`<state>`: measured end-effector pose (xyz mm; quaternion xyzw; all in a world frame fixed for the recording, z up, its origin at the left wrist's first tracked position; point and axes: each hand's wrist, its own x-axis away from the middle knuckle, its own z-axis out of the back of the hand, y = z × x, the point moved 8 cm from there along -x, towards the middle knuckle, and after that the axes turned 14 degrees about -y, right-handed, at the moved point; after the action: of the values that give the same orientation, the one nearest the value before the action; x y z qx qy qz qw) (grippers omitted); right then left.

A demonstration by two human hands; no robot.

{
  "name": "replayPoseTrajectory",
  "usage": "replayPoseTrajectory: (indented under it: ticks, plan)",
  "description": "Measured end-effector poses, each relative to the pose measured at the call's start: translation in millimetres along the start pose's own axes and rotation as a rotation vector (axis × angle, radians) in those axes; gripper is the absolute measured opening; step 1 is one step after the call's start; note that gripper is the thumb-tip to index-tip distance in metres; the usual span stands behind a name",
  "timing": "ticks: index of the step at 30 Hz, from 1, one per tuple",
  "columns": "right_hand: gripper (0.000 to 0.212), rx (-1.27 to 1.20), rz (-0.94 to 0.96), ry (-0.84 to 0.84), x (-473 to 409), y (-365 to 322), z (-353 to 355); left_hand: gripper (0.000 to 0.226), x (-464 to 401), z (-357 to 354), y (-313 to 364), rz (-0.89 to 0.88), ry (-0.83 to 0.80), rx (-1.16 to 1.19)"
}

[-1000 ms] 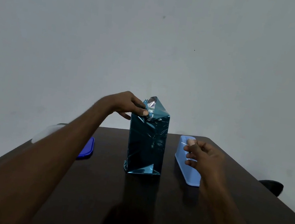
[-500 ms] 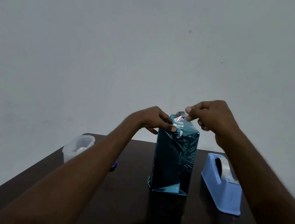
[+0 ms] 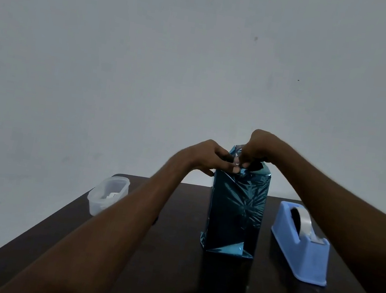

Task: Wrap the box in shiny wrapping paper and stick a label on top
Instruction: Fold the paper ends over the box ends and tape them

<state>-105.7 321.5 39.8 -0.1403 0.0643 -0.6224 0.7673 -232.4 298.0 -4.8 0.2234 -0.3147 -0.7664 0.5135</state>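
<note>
A tall box wrapped in shiny teal paper stands upright in the middle of the dark table. Its bottom end is folded in flaps; its top end is a gathered fold. My left hand pinches that top fold from the left. My right hand comes over the top from the right, fingers curled down onto the same fold, fingertips meeting those of my left hand. What it pinches, paper or a piece of tape, is too small to tell. No label is visible.
A light blue tape dispenser with a roll of clear tape stands right of the box. A clear plastic container with small white pieces sits at the table's left edge. A plain wall rises behind.
My right hand left the tape dispenser, rose to the box top and has come down onto the fold. My left hand kept its hold on the top. The camera shifted, so the scene sits further right.
</note>
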Motion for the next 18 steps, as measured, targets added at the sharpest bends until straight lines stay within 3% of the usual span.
replayPoseTrajectory:
  ticks: [9, 12, 15, 17, 18]
  plan:
    - [0.034, 0.155, 0.016, 0.182, 3.5, 9.1, 4.2, 0.042, -0.6, 0.1, 3.2, -0.011, 0.01, -0.031]
    - [0.02, 0.169, 0.091, 0.291, 9.7, 8.5, 10.5, 0.045, -0.1, -0.3, 3.1, -0.007, 0.004, -0.022]
    - [0.008, -0.033, 0.223, 0.536, 32.4, 12.8, 27.5, 0.049, 1.0, -0.3, 2.7, -0.008, 0.011, -0.013]
    - [0.024, -0.189, 0.2, 0.641, 37.1, 27.6, 34.1, 0.051, 0.6, 0.1, 2.6, -0.009, 0.015, -0.021]
    - [0.037, -0.249, 0.161, 0.605, 32.0, 35.5, 31.1, 0.051, 0.7, 0.2, 2.7, -0.008, 0.014, -0.017]
